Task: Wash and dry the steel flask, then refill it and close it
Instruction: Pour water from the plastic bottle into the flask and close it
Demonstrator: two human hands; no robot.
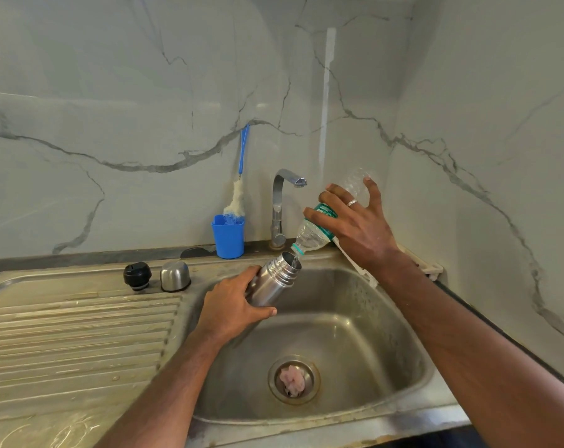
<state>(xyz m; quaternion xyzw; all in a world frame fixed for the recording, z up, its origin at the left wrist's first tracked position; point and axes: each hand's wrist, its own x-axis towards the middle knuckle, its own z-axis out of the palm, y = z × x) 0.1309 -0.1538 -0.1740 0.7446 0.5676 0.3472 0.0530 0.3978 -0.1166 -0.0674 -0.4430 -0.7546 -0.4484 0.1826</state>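
My left hand grips the steel flask and holds it tilted over the sink basin, its open mouth pointing up and to the right. My right hand grips a clear plastic water bottle with a green label, tipped neck-down. A thin stream of water runs from the bottle's neck into the flask's mouth. The flask's black stopper and its steel cup lid stand side by side on the draining board at the back.
The steel sink has a pinkish lump in its drain. A tap rises behind the flask. A blue cup holds a bottle brush. A ribbed draining board lies to the left. A white cloth hangs on the basin's far rim.
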